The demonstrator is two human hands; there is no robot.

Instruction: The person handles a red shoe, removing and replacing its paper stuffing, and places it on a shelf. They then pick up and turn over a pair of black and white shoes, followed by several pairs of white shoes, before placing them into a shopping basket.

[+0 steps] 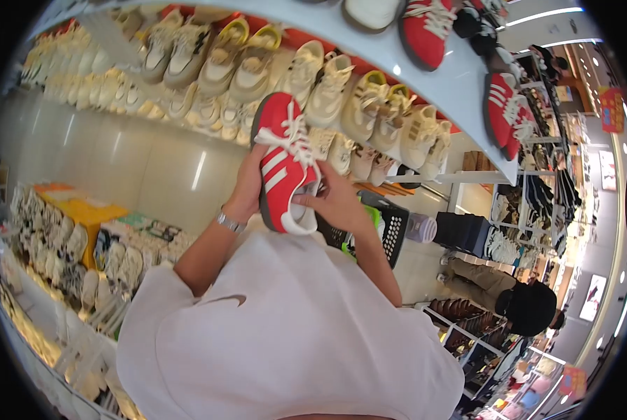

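Note:
A red sneaker point(284, 162) with white stripes, white laces and a white sole is held up in front of my white shirt, toe pointing away. My left hand point(247, 183), with a silver bracelet on the wrist, grips its left side along the sole. My right hand point(338, 201) holds the heel end, fingers at the shoe's opening. Both hands are closed on the same shoe.
A white shelf point(460, 84) ahead carries rows of cream and yellow sneakers point(327, 87) and more red ones point(504, 112). A black basket point(394, 227) hangs by my right arm. Lower displays of shoes point(61, 245) stand at the left. Another person point(520, 301) crouches at the right.

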